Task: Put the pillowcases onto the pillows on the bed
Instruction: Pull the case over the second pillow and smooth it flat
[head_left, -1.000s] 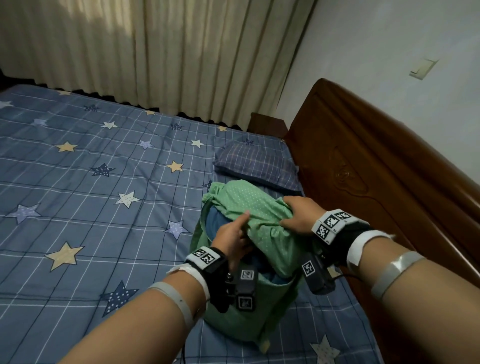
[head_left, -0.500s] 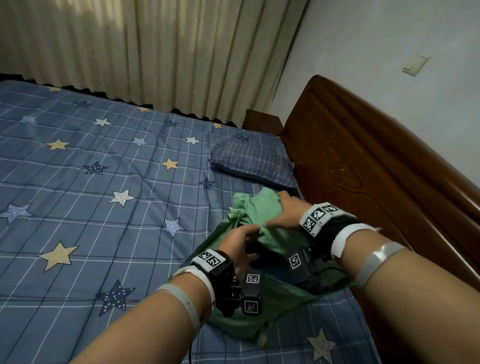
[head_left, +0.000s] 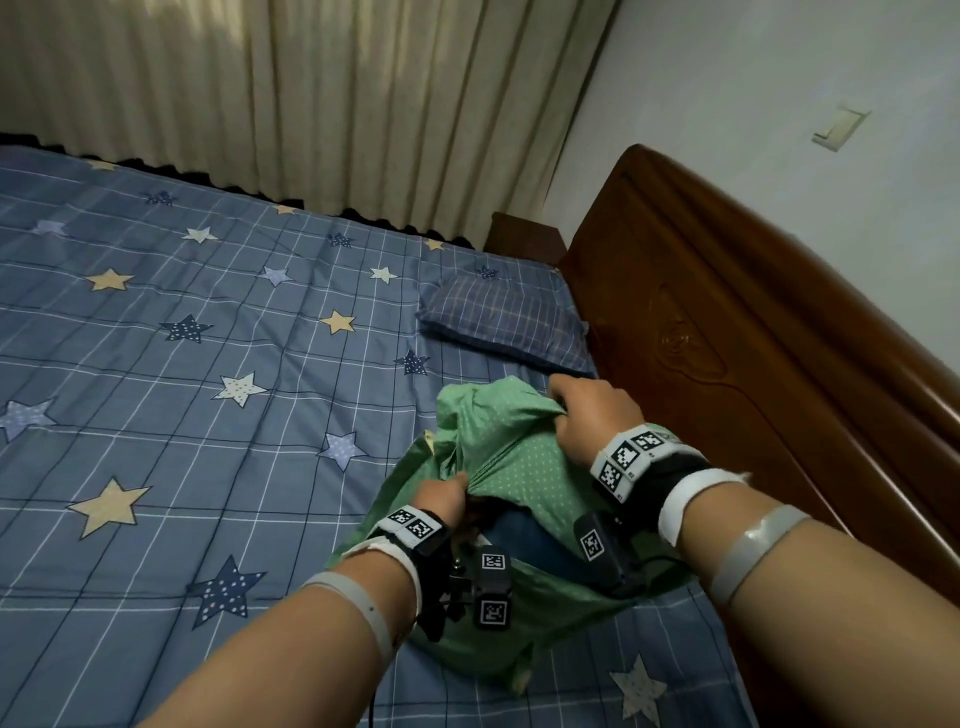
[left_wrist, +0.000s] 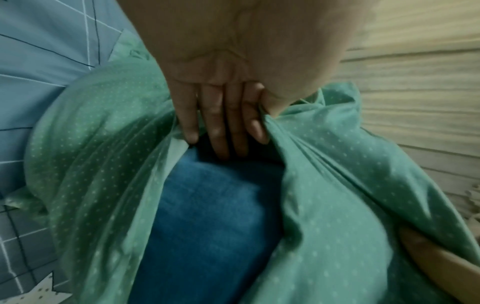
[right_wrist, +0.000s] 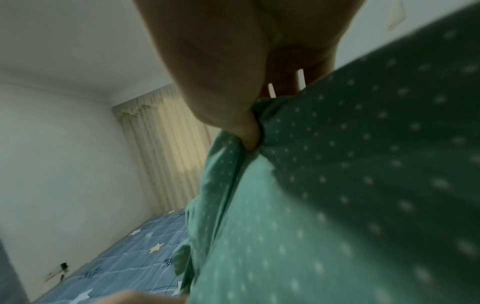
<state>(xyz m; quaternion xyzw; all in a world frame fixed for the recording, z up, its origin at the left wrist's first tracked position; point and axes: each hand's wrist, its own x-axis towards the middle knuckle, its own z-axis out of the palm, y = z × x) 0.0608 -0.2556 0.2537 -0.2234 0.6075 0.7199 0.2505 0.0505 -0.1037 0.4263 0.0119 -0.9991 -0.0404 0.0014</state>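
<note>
A green dotted pillowcase (head_left: 524, 457) lies bunched over a blue pillow (head_left: 524, 540) at the near right of the bed. My left hand (head_left: 441, 501) pinches the case's open edge between thumb and fingers, seen close in the left wrist view as left hand (left_wrist: 228, 115) on pillowcase (left_wrist: 337, 185), with the blue pillow (left_wrist: 213, 216) showing in the opening. My right hand (head_left: 587, 410) grips a fold of the case at its far top; in the right wrist view the right hand (right_wrist: 249, 131) bites into the pillowcase (right_wrist: 337, 185). A second pillow (head_left: 504, 322) in a blue plaid case lies by the headboard.
The bed sheet (head_left: 208, 415) is blue with a grid and stars and stretches left. A brown wooden headboard (head_left: 753, 338) runs along the right. Beige curtains (head_left: 311, 104) hang behind the bed, and a small wooden nightstand (head_left: 524, 236) stands in the corner.
Both hands kept hold of the green case and worked it down over the blue pillow. The right hand shifted to a fold farther up, the left to the opening's edge.
</note>
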